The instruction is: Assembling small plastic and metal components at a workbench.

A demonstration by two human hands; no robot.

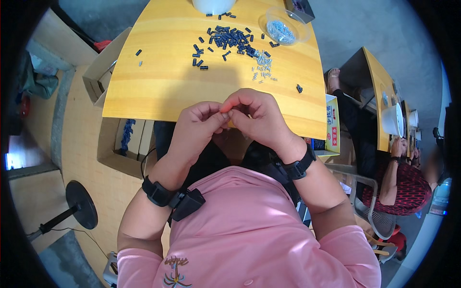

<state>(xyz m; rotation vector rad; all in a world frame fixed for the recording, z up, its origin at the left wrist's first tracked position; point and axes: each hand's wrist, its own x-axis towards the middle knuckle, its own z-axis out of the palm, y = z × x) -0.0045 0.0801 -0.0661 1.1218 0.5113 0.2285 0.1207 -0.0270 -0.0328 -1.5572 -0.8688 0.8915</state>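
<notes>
My left hand and my right hand meet at the near edge of the wooden table. Thumb and forefinger of each are pinched together, and the fingertips touch. Whatever sits between them is too small or too covered to make out. Beyond my hands lies a loose pile of small black plastic pieces. Right beside it are scattered small silvery metal pieces. A few black pieces lie apart, one pair toward the right edge.
A clear round dish of silvery parts and a white container stand at the table's far side. Cardboard boxes flank the table at left; a yellow box is at right. Another person sits at a second table.
</notes>
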